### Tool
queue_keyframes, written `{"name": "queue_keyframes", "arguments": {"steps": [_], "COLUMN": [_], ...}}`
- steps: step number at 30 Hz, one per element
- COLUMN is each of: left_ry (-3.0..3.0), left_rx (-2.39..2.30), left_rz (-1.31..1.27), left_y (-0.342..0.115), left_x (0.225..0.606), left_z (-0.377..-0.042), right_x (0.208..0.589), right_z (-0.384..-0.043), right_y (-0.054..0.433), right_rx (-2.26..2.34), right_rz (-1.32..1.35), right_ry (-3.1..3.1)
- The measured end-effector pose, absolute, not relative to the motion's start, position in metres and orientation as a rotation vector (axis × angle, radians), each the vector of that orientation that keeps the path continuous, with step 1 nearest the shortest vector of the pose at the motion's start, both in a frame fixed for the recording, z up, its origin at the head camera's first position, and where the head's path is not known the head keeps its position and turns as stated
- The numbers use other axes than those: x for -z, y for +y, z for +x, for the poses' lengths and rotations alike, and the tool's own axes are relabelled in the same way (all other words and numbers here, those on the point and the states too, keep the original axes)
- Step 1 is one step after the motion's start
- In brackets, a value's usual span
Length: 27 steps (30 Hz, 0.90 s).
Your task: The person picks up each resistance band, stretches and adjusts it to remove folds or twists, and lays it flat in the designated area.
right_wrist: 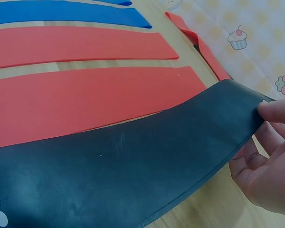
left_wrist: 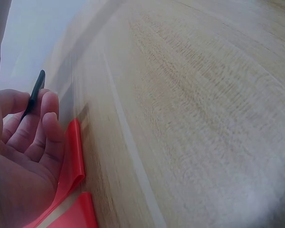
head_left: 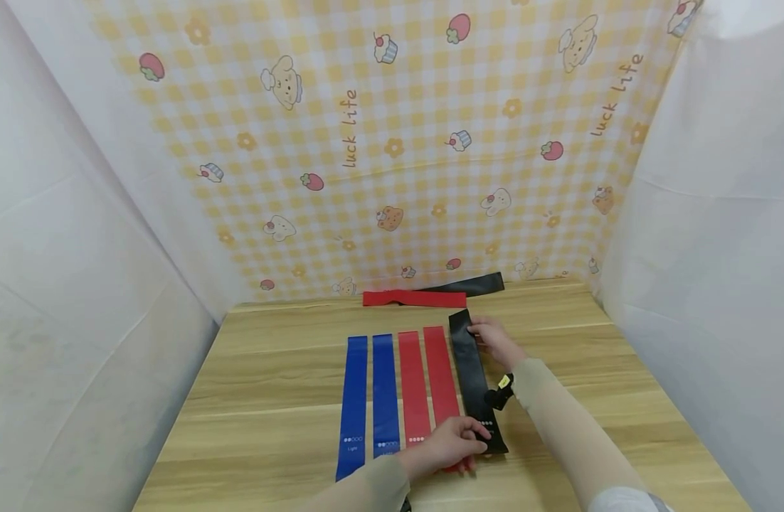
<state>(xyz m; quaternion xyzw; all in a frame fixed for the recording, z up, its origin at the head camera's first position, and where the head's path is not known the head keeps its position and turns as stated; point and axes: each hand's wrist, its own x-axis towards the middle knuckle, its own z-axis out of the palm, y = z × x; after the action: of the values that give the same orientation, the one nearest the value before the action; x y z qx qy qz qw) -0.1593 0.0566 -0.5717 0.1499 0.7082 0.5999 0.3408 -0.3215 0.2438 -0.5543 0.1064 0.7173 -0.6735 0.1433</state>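
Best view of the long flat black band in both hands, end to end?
Head: the long flat black band shows nearly whole, both ends included; the left hand covers part. Right wrist: large close-up, near end cut off. Left wrist: only a thin dark edge, pinched.

on the left we see two blue bands (head_left: 385, 391) with white dots, then two red bands (head_left: 414, 377), and on the right a white-dotted black band (head_left: 469, 363). at the far side we find a red strip (head_left: 430, 299) and a black strip (head_left: 484, 286), before a yellow-and-white checked cloth (head_left: 315, 142). our counter (head_left: 270, 370) is light brown wood grain.
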Motion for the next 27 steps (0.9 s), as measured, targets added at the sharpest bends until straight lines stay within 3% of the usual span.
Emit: {"name": "queue_keyframes", "arguments": {"steps": [27], "left_ry": [1.841], "left_rx": [-1.520], "left_rz": [0.397], "left_y": [0.0583], "left_x": [0.5684], "left_z": [-0.1559], "right_x": [0.5617], "right_z": [-0.3169], "right_y": [0.2434], "right_rx": [1.865], "right_rz": [0.348], "right_ry": [2.109]}}
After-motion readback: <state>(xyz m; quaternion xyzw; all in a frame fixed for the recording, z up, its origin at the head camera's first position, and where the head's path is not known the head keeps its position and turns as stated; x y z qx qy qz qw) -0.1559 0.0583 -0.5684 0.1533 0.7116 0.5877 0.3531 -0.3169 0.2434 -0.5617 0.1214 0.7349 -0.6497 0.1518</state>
